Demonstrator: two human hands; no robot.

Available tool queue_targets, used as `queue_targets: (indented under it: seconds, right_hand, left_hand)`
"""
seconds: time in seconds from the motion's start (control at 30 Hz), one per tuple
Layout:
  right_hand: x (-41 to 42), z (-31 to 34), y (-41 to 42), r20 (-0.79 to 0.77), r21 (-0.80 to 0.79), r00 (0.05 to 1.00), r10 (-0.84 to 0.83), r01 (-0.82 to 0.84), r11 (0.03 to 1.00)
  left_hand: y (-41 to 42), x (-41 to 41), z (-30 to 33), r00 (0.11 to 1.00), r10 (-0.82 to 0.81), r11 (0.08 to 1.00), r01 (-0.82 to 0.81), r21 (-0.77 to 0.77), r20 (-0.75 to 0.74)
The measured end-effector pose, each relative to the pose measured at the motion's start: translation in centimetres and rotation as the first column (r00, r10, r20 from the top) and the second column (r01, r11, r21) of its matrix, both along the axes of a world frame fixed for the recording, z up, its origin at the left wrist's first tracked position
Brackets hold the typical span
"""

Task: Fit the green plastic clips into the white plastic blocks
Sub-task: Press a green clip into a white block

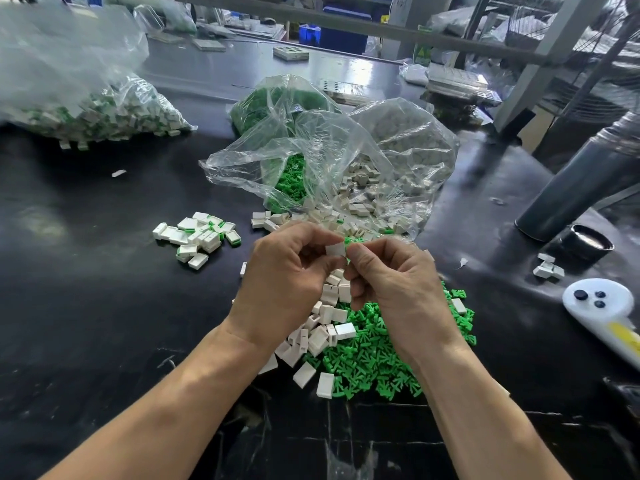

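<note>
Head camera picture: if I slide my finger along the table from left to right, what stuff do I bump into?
Bag of finished blocks → little pile of finished blocks → left hand → white block → right hand → grey cylinder → white handle tool.

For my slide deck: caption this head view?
Left hand holds white block while right hand presses in green clip.

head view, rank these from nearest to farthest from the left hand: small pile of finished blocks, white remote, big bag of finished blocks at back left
From the left hand:
1. Small pile of finished blocks, just to its left.
2. Big bag of finished blocks, back left.
3. White remote, far right edge.
</note>
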State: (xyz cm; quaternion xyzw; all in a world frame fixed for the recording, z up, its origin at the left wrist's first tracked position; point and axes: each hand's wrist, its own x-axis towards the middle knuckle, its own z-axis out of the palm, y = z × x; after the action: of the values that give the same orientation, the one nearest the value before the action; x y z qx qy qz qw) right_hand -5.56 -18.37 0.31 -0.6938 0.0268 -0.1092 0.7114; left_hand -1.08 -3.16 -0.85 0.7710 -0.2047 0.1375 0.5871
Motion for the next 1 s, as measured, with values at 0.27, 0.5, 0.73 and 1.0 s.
queue_targets:
  seconds: [0.27,0.5,0.73,1.0]
  right_hand:
    - [-0.1,0.4,-0.5,-0.021,-0.101,0.999,0.027,-0.029,0.994]
    - [-0.1,0.5,-0.3,0.023,-0.119,0.999,-0.032,0.035,0.992]
    - [-0.1,0.8,-0.1,0.057,-0.074,0.998,-0.008,0.013,0.997]
    - [0.1,1.0,1.0,-0.009,-0.044,1.000,-0.011,0.010,0.999]
  left_hand:
    - [0.6,0.2,0.5,0.994,-0.108,0.994,0.108,0.025,-0.008]
    - [0.1,0.1,0.4,0.993,-0.109,0.994,0.109,-0.020,-0.054]
    - [0.1,0.1,0.6,0.967,-0.189,0.968,0.153,-0.201,-0.172]
    - [-0.3,-0.4,1.3,0.972,-0.181,0.969,0.149,-0.199,-0.152]
